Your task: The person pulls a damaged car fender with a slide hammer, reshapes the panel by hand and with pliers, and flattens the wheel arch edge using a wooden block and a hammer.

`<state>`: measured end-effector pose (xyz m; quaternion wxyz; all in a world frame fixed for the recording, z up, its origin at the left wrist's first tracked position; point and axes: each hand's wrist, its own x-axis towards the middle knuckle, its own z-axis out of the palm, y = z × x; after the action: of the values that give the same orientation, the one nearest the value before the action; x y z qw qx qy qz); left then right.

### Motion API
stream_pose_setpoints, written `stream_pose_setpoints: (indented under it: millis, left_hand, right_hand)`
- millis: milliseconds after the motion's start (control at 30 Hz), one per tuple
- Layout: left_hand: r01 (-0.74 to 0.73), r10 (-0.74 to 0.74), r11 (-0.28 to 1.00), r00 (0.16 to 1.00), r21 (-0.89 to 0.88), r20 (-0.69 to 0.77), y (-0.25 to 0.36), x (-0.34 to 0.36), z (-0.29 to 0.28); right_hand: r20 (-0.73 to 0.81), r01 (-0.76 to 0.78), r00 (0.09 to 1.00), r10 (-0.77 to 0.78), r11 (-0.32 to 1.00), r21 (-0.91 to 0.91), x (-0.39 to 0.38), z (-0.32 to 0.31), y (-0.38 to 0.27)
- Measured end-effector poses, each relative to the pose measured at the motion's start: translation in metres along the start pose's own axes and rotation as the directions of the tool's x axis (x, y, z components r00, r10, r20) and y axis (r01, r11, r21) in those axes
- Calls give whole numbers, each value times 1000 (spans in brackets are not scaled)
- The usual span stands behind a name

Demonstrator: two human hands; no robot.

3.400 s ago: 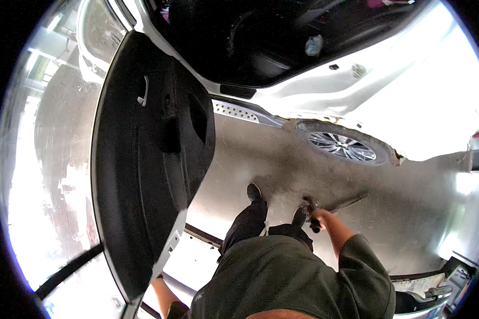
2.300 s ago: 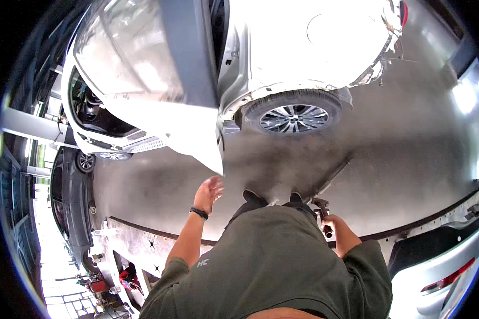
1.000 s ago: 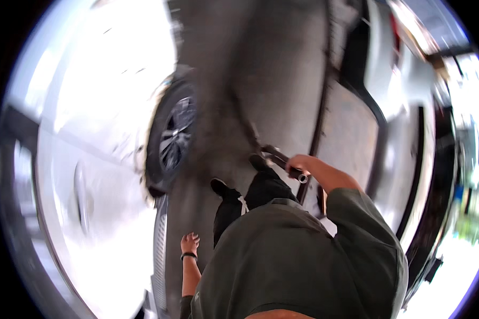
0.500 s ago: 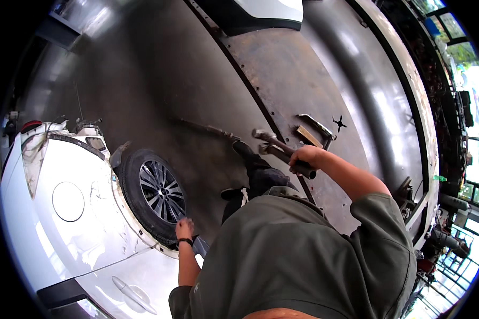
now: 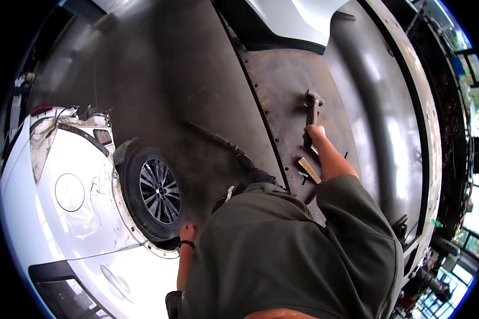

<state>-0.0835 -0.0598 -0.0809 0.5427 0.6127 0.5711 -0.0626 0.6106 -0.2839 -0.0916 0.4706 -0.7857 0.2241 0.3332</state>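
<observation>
In front of me on the right, my right hand (image 5: 315, 132) is closed around the handles of what look like two hammers (image 5: 312, 108), held together. Their metal heads overlap at the far end, over the rusty metal plate (image 5: 282, 72). My left hand (image 5: 188, 232) hangs low by my side with its fingers curled and nothing visible in them. A dark band circles that wrist. Nearest to this hand is the wheel (image 5: 160, 191) of a white car (image 5: 85, 234) whose rear panel is stripped and scuffed.
A wooden block (image 5: 310, 170) lies on the plate below my right forearm, among small dark tools partly covered by it. A long metal bar (image 5: 215, 137) rests on the floor by my shoe. Ahead stands a white body panel (image 5: 298, 21) with black trim.
My right hand has swung forward with the hammers, now over the plate beyond the wooden block. The view has shifted, showing more of the white panel ahead. My left hand stays by the wheel.
</observation>
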Motion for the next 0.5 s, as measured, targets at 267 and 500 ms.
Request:
stream_pose_setpoints:
  millis: [267, 500]
  left_hand:
    - [304, -238, 876, 948, 375, -211, -118, -61, 8]
    - [-14, 42, 973, 992, 229, -116, -27, -5, 11]
  right_hand:
    - [-237, -76, 969, -74, 820, -567, 11, 33, 33]
    - [63, 37, 998, 8, 739, -673, 71, 1, 71]
